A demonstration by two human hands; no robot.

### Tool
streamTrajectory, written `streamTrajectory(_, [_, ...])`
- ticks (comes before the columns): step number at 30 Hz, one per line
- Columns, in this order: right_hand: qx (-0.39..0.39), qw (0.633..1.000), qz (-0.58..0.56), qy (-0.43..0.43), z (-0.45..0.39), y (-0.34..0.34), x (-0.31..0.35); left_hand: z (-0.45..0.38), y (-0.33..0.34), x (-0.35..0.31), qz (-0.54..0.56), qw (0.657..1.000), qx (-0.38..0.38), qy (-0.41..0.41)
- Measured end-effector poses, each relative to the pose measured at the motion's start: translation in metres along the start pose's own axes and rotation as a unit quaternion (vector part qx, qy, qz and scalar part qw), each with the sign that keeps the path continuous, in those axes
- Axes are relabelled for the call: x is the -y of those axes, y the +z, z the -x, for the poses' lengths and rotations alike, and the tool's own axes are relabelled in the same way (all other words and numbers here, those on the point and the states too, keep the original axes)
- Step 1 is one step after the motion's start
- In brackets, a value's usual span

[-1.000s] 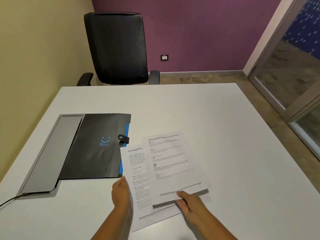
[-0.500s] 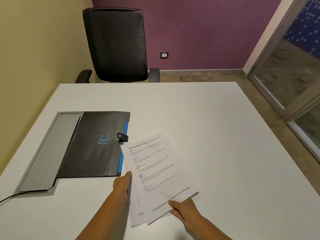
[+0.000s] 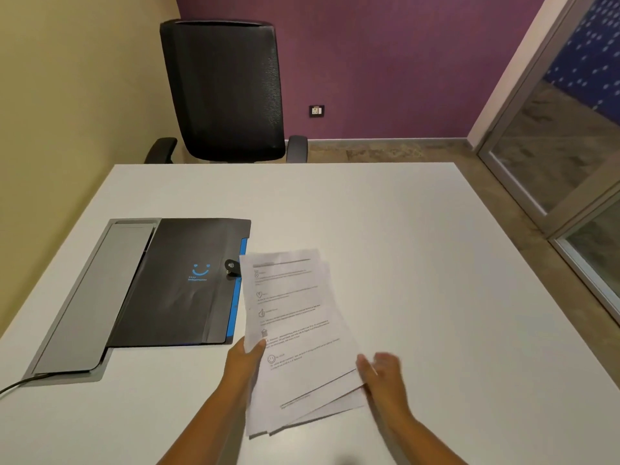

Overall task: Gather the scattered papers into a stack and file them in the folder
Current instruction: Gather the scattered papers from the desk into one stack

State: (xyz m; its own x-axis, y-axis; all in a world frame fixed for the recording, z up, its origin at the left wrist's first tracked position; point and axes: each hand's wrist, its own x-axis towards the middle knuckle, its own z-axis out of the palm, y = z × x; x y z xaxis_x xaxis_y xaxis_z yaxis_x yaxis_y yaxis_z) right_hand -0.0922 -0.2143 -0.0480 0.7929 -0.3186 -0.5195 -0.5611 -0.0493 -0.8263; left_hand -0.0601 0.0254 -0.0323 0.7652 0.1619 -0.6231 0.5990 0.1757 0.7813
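Note:
A loose stack of printed white papers (image 3: 295,330) is near the front middle of the white table (image 3: 402,246), its sheets fanned at the lower right corner. My left hand (image 3: 246,359) pinches the stack's left edge, thumb on top. My right hand (image 3: 380,370) is blurred at the stack's right edge, fingers spread against the sheets. The black folder (image 3: 181,290) with a blue smile logo and a blue edge lies shut to the left, its clasp (image 3: 231,266) touching the papers' top left corner.
A grey cable-tray lid (image 3: 90,297) is set into the table under the folder's left side, with a black cable (image 3: 16,385) leaving at the front left. A black office chair (image 3: 224,92) stands behind the table. Glass door at right.
The separate sheets have been drawn together into one overlapping stack and turned to the left, closer to the folder. My left hand now pinches the edge; my right hand has moved to the right edge.

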Motion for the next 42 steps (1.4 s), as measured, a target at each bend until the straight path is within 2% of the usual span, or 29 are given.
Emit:
streamTrajectory(1, [-0.021, 0.998, 0.025, -0.061, -0.007, -0.008, 0.006, 0.002, -0.002, -0.006, -0.007, 1.000, 0.005, 0.018])
streamTrajectory(3, [0.005, 0.987, 0.069, -0.146, -0.021, -0.021, 0.021, 0.006, -0.004, -0.017, -0.029, 0.998, 0.027, 0.050])
streamTrajectory(7, [0.159, 0.974, 0.064, -0.146, -0.032, -0.031, 0.065, 0.011, -0.007, -0.035, -0.088, 0.988, 0.081, 0.093])
streamTrajectory(9, [0.193, 0.968, 0.062, -0.146, -0.026, -0.030, 0.087, 0.015, -0.003, -0.042, -0.098, 0.983, 0.100, 0.115])
streamTrajectory(15, [0.138, 0.972, -0.044, -0.186, -0.006, -0.015, 0.114, 0.025, 0.019, -0.054, -0.076, 0.976, 0.091, 0.185])
streamTrajectory(18, [0.144, 0.972, -0.025, -0.187, 0.001, -0.017, 0.116, 0.031, 0.021, -0.060, -0.075, 0.973, 0.086, 0.203])
streamTrajectory(22, [0.173, 0.967, 0.001, -0.184, 0.009, -0.023, 0.113, 0.038, 0.021, -0.072, -0.064, 0.963, 0.121, 0.231])
streamTrajectory(27, [0.151, 0.972, -0.050, -0.173, 0.015, -0.020, 0.108, 0.041, 0.036, -0.078, -0.066, 0.964, 0.105, 0.235])
streamTrajectory(31, [0.125, 0.964, -0.062, -0.226, 0.021, -0.027, 0.113, 0.046, 0.037, -0.081, -0.082, 0.961, 0.058, 0.259])
streamTrajectory(37, [0.110, 0.935, -0.087, -0.325, 0.036, -0.035, 0.137, 0.075, 0.034, -0.112, -0.070, 0.927, 0.119, 0.348])
streamTrajectory(42, [0.119, 0.920, -0.105, -0.357, 0.045, -0.030, 0.158, 0.084, 0.038, -0.127, -0.053, 0.920, 0.095, 0.377])
